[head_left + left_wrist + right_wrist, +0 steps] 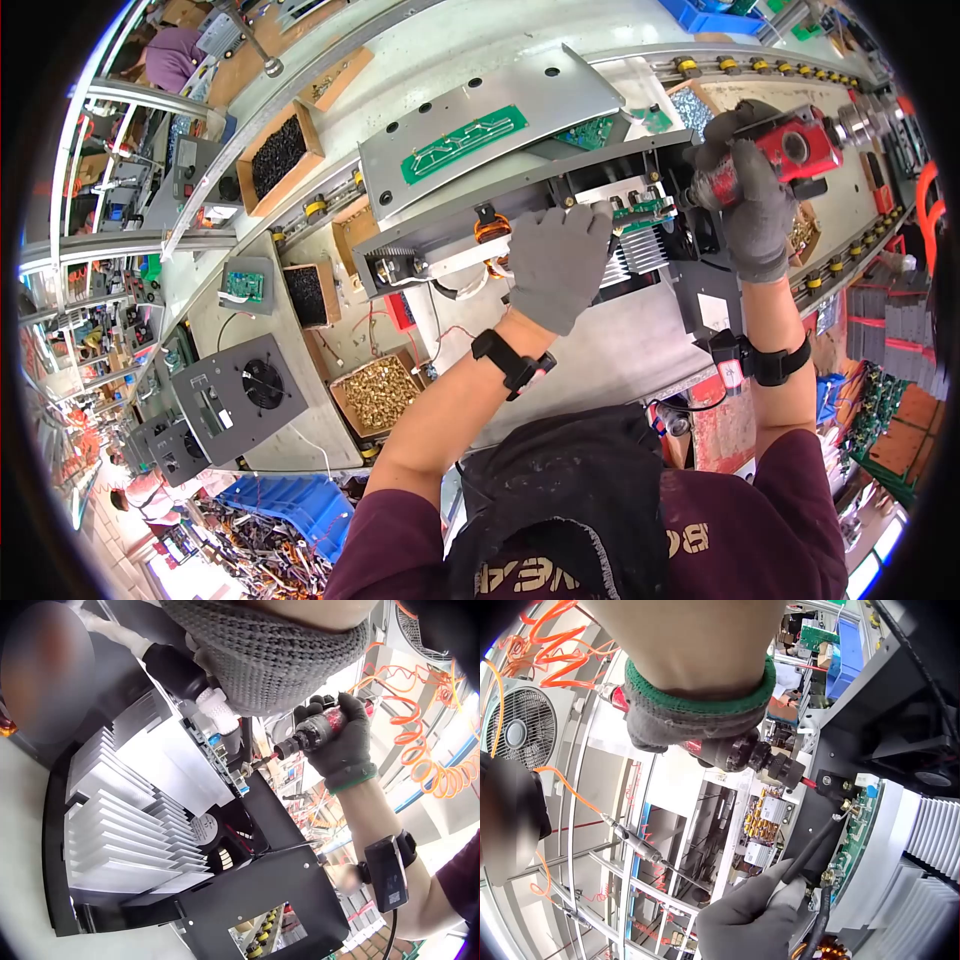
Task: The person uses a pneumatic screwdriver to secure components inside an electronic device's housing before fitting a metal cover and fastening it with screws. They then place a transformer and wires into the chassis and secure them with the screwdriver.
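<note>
Gripping a red power tool (812, 150), the gloved right hand (757, 205) has its fingers wrapped round the body. The tool's red bit (808, 782) points at the edge of a green circuit board (640, 213); whether it touches a screw there I cannot tell. The left hand (560, 265), gloved too, pinches a black cable (810, 847) between thumb and fingers, just beside that board. The cable's end meets a metal terminal near the bit.

Around the board lies a long dark metal casing (420, 232), open upward on the desk (600, 355). Silvery heat sink fins (124, 847) stand next to the board, with a black fan (225, 847) near them. A copper coil (490, 226) sits inside the casing, close to the left hand.

Beyond the casing rests a metal panel (550, 95) carrying another green board (465, 145). Well to the left are brass-coloured pieces (378, 393) in a box and a grey fan panel (220, 415).
</note>
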A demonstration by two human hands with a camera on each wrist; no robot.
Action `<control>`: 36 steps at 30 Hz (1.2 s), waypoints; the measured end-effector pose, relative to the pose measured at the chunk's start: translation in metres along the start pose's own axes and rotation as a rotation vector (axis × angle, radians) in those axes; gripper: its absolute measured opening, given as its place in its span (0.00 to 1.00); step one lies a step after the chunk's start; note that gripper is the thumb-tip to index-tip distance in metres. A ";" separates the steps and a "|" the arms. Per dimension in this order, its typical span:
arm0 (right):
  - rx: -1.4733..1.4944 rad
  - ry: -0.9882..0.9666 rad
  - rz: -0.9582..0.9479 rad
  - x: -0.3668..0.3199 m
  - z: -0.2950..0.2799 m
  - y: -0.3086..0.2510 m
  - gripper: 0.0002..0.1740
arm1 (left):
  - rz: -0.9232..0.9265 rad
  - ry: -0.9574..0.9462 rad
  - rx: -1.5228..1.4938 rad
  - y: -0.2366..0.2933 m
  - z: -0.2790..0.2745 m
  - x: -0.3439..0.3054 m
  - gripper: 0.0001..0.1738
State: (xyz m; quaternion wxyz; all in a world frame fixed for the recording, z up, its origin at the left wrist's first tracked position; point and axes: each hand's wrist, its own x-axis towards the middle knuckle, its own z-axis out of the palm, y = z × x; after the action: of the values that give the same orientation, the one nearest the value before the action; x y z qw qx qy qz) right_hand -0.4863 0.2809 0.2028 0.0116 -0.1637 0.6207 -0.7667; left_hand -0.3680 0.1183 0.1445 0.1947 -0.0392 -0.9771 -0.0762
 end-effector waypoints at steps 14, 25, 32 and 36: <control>-0.031 -0.285 -0.200 -0.017 0.012 0.013 0.14 | 0.199 -0.155 0.057 0.018 0.015 -0.036 0.26; 0.028 -0.215 0.082 -0.005 -0.081 0.055 0.26 | 0.086 -0.035 -0.095 0.014 0.019 -0.056 0.25; -0.165 -0.119 0.045 0.003 -0.085 0.042 0.24 | -0.574 -0.066 -0.276 -0.108 -0.006 -0.216 0.17; -0.159 -0.084 0.111 0.009 -0.112 0.032 0.23 | -1.110 -0.409 0.033 -0.194 0.025 -0.295 0.10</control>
State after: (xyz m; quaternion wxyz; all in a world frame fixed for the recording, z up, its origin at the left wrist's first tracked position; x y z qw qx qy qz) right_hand -0.5307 0.3778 0.1546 0.0671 -0.1614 0.6867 -0.7056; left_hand -0.1265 -0.0822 -0.0178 -0.0661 0.4669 -0.8702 -0.1423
